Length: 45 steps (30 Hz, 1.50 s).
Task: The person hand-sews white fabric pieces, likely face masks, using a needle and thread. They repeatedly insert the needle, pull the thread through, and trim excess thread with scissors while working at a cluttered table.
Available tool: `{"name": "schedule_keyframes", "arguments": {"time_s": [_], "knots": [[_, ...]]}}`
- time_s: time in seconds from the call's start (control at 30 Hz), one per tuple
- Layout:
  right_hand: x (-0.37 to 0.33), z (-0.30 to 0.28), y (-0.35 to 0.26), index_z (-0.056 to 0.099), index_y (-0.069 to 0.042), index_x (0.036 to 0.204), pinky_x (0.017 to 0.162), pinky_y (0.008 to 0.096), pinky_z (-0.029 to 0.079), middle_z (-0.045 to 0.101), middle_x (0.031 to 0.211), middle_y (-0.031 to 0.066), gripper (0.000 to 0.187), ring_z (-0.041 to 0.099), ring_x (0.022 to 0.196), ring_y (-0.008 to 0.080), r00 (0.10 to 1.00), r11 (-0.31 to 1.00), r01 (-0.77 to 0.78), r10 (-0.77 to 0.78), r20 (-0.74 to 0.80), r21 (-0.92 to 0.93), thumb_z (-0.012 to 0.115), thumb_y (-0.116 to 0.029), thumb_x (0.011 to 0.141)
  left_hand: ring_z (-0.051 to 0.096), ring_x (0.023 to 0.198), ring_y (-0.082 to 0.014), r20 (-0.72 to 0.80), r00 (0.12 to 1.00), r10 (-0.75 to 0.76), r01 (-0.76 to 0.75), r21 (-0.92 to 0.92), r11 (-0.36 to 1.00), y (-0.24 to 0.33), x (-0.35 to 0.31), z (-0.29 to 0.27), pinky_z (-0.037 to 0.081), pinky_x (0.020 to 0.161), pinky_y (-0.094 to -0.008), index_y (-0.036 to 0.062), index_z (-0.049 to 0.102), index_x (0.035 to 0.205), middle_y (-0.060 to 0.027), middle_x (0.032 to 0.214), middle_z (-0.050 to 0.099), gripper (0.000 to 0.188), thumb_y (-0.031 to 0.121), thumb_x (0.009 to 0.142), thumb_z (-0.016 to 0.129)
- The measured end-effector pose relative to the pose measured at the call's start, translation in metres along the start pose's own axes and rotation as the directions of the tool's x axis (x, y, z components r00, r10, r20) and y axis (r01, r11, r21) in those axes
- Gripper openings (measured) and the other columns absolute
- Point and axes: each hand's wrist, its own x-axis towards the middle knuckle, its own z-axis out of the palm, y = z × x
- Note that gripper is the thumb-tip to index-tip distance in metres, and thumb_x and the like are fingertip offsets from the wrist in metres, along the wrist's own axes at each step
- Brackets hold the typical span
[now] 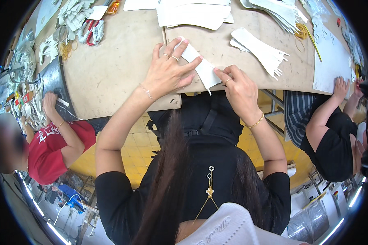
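A long flat white piece (204, 72) lies slantwise on the tan table in front of me, with a thin strip sticking out at its near end. I cannot tell whether it is cloth or leather. My left hand (167, 67) rests over its far left part, fingers spread and fingertips on or beside it. At its near right edge, my right hand (240, 92) pinches the piece between thumb and fingers. Right of it lies a small pile of white pieces (259, 53) with narrow strips at one end.
A stack of larger white sheets (192, 14) lies at the far side, more strip-ended pieces (274, 14) at far right. Yellow rubber bands (301, 31) and red-handled scissors (95, 33) lie on the table. One person in red (55, 149) works at left, another in black (333, 141) at right.
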Motion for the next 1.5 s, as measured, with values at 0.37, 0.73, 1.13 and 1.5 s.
{"name": "schedule_keyframes", "arguments": {"time_s": [0.37, 0.73, 1.13, 1.5], "knots": [[-0.004, 0.002, 0.007, 0.075, -0.014, 0.113, 0.062, 0.0327, 0.055, 0.06, 0.092, 0.0013, 0.035, 0.065, 0.081, 0.0181, 0.999, 0.998, 0.009, -0.006, 0.043, -0.069, 0.067, -0.007, 0.08, 0.028, 0.147, -0.041, 0.032, 0.999, 0.003, -0.002, -0.03, 1.0, 0.007, 0.006, 0.0, 0.029, 0.111, -0.0664, 0.0457, 0.059, 0.138, -0.0241, 0.154, 0.037, 0.064, 0.052, 0.077, 0.078], [-0.035, -0.006, 0.005, 0.075, -0.014, 0.116, 0.065, 0.0331, 0.056, 0.06, 0.092, 0.0022, 0.039, 0.064, 0.087, 0.0192, 0.992, 0.992, -0.113, 0.115, 0.046, -0.05, 0.071, -0.003, 0.079, 0.033, 0.144, -0.0439, 0.005, 0.998, -0.065, 0.066, -0.077, 0.995, 0.018, 0.015, -0.006, 0.031, 0.111, -0.0634, 0.0354, 0.067, 0.127, -0.0244, 0.147, 0.045, 0.047, 0.044, 0.082, 0.077], [-0.022, -0.006, 0.017, 0.073, -0.011, 0.098, 0.067, 0.035, 0.054, 0.058, 0.086, 0.0021, 0.024, 0.062, 0.083, 0.021, 0.989, 0.985, -0.132, 0.138, -0.055, 0.115, 0.076, -0.006, 0.076, 0.053, 0.129, -0.0263, -0.189, 0.974, 0.122, -0.167, -0.244, 0.955, 0.054, 0.01, 0.014, 0.041, 0.105, -0.0447, 0.0097, 0.068, 0.118, -0.009, 0.132, 0.06, 0.035, 0.013, 0.084, 0.07], [-0.013, -0.026, 0.034, 0.074, -0.01, 0.106, 0.061, 0.0306, 0.054, 0.053, 0.083, 0.001, 0.031, 0.059, 0.082, 0.0167, 0.977, 0.97, 0.213, -0.215, -0.007, -0.122, 0.068, -0.009, 0.076, 0.052, 0.13, -0.0258, -0.162, 0.979, 0.123, -0.163, -0.265, 0.95, 0.052, 0.01, 0.012, 0.041, 0.105, -0.0442, 0.0108, 0.067, 0.118, -0.0085, 0.132, 0.06, 0.033, 0.015, 0.085, 0.071]]}}
